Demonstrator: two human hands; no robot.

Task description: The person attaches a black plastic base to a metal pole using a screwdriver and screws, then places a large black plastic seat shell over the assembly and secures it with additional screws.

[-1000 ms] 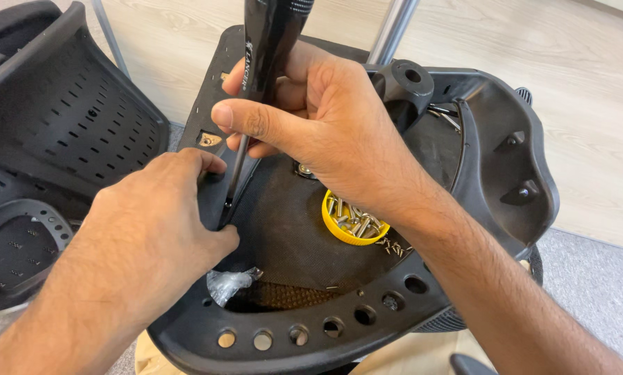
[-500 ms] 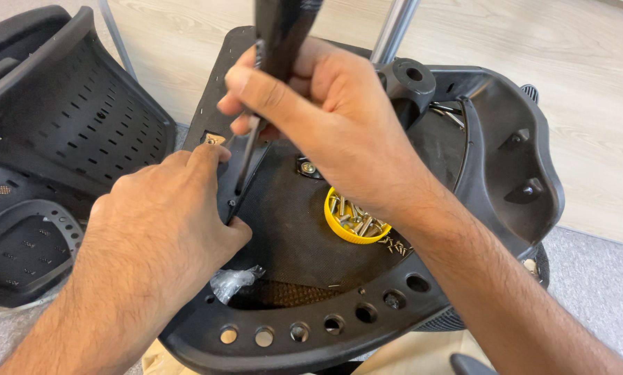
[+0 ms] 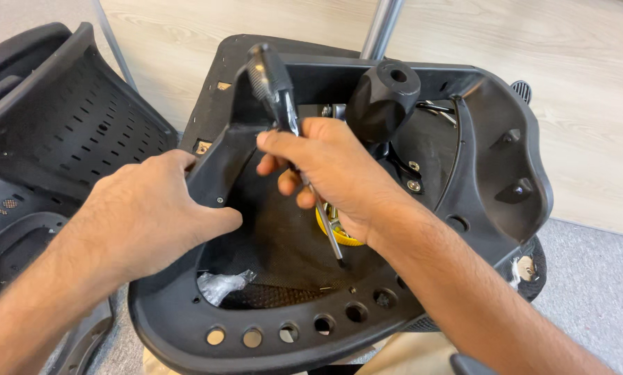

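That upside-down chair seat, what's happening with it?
A person is working on the underside of a black office chair seat that lies turned over. The right hand holds a screwdriver by its shaft, handle up, with the tip down inside the seat's hollow. The left hand grips a black armrest bracket at the seat's left side. A small yellow dish of screws sits half hidden behind the right hand, and a crumpled clear plastic bag lies near the front rim.

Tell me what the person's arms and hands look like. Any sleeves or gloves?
Both arms are bare up to the picture's edge: no sleeves show. The left hand and right hand wear no gloves, and no rings or watch can be seen. Both forearms are hairy.
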